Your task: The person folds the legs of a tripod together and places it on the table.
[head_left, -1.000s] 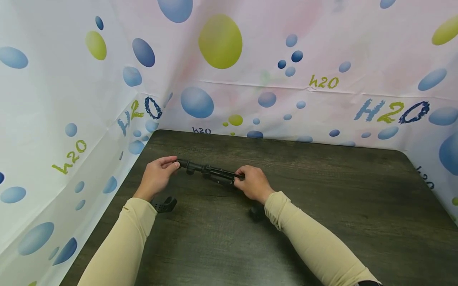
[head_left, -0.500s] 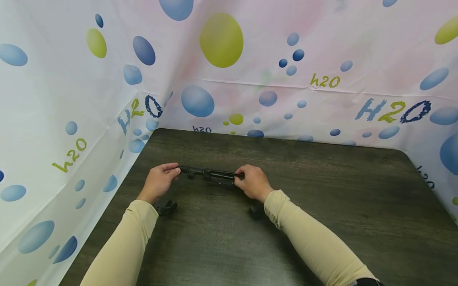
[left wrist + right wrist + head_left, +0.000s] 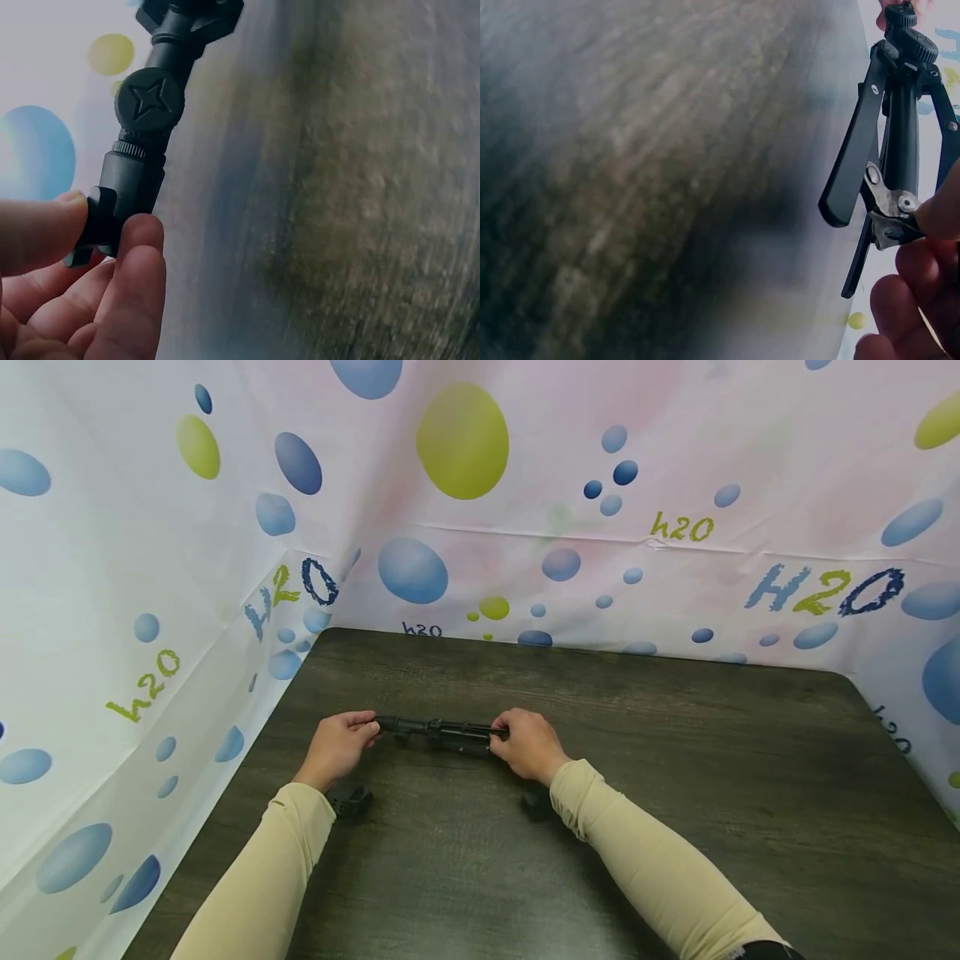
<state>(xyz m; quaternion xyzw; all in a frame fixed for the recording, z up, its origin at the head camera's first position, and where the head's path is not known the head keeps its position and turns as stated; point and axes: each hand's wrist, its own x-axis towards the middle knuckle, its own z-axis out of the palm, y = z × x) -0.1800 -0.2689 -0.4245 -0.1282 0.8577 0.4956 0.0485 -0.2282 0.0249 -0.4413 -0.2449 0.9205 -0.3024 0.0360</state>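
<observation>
A black mini tripod (image 3: 411, 726) lies nearly level between both hands, a little above or on the table; which one I cannot tell. At its head end, my left hand (image 3: 337, 750) pinches the small clamp piece (image 3: 100, 214) between thumb and fingers, as the left wrist view shows. Further along sits a round knob (image 3: 150, 101) with a star mark. My right hand (image 3: 531, 747) pinches the leg end, thumb and fingers on the metal hinge bracket (image 3: 889, 206). The short legs (image 3: 853, 154) spread slightly around the centre tube (image 3: 902, 142). Fingers hide part of the bracket.
The dark wood-look table (image 3: 465, 860) spreads under both arms. A white sheet (image 3: 525, 460) with blue and green dots hangs behind it and along the left side. Black straps (image 3: 351, 800) show at the left wrist.
My left hand has lowered, bringing the tripod's head end down so that it lies closer to level. The right hand has hardly moved.
</observation>
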